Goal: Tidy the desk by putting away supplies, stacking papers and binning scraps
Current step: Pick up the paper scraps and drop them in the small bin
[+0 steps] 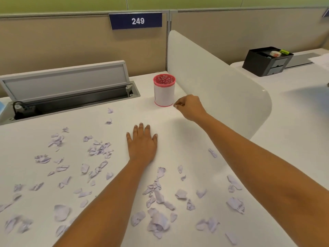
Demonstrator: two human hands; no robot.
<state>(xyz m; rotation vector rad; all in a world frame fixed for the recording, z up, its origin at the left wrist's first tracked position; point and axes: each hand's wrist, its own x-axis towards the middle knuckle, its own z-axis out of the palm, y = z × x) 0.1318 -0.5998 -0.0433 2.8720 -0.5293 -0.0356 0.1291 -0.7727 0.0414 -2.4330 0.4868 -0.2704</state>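
Nearer than the pink cup (164,90), the left hand (142,145) lies flat on the bench (187,139), fingers (141,129) slightly spread. The right hand (190,107) is just beside the cup, fingers curled; I cannot tell whether they pinch anything.

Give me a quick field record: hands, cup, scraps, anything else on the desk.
cup: pink-rimmed, upright, at back by divider
left hand: flat on desk, fingers straight
right hand: fingers curled beside cup; hold unclear
scraps: scattered loose across desk
cable tray: lid open
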